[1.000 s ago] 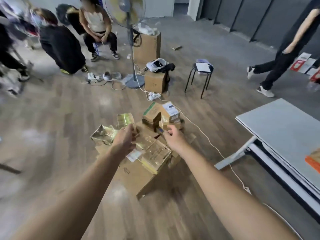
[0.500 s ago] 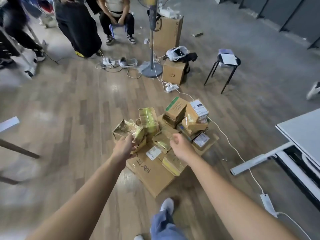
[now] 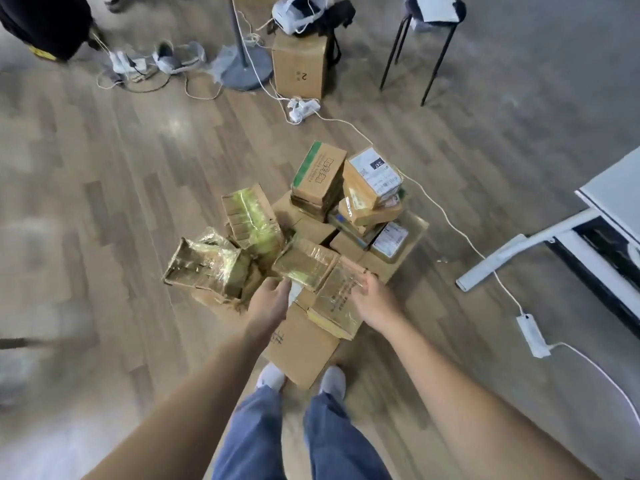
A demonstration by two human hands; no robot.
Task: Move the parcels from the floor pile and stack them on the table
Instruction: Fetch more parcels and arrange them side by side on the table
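Note:
A pile of cardboard parcels (image 3: 322,216) lies on the wooden floor in front of my feet. Several are wrapped in shiny yellow tape. One small taped parcel (image 3: 304,266) sits at the near middle of the pile. My left hand (image 3: 270,301) reaches to its lower left edge, fingers apart. My right hand (image 3: 372,296) is open beside its right side, over a flat taped parcel (image 3: 337,306). Neither hand visibly grips anything. A corner of the white table (image 3: 613,195) shows at the right edge.
A white cable with a power strip (image 3: 531,336) runs across the floor between the pile and the table leg (image 3: 512,252). Behind the pile stand a fan base (image 3: 244,69), a brown carton (image 3: 299,69) and a black stool (image 3: 420,39). A seated person's dark clothing (image 3: 41,22) is at the top left.
The view has tilted down and come closer to the pile; my legs and shoes now show. Both hands have lowered to the small taped parcel at the near side.

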